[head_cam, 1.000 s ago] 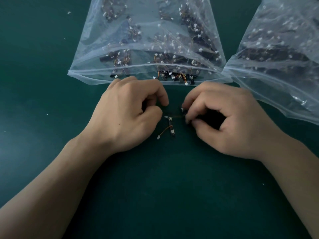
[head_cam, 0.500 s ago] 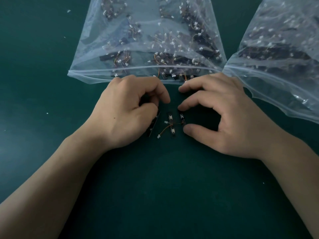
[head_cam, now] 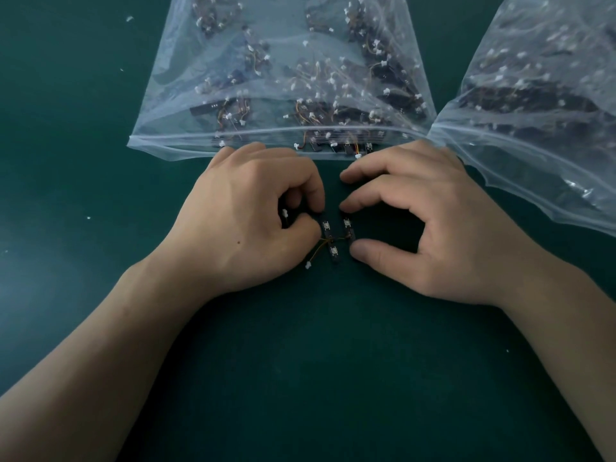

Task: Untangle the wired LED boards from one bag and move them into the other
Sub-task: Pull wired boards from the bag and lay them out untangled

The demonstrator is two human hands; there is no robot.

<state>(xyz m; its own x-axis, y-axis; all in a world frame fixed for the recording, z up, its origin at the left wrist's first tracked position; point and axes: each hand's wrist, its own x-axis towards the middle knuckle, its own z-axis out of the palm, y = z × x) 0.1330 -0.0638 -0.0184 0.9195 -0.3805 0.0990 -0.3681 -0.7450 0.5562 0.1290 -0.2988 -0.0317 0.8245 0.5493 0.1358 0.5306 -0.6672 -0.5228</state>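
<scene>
View from above of a dark green table (head_cam: 100, 328) with two clear zip bags lying at its far side, both holding many small black LED boards with orange wires and white connectors. The middle bag (head_cam: 233, 78) has its mouth towards the person, and a few boards poke out at the opening; the right bag (head_cam: 533, 95) lies just beside it, partly out of view. Which bag is the source cannot be told. In front of the middle bag's mouth, two bare hands work close together. The left hand (head_cam: 253, 221) is curled closed, gripping a wired LED board (head_cam: 284, 215), of which only a white connector shows between its fingers and thumb. A second ago the right hand (head_cam: 433, 228) was pinched tight on the tangle; it has since let go and now arches loosely, fingers apart, holding nothing, with its thumb tip right at the near end of one board. Between the hands a cluster of LED boards (head_cam: 333, 252) lies flat on the table, joined by orange wires (head_cam: 320, 248) that trail to a loose white connector (head_cam: 308, 265) near the left hand. The release suggests one board has come free into the left hand, while the cluster looks still linked and likely needs more separating before anything goes into a bag.
</scene>
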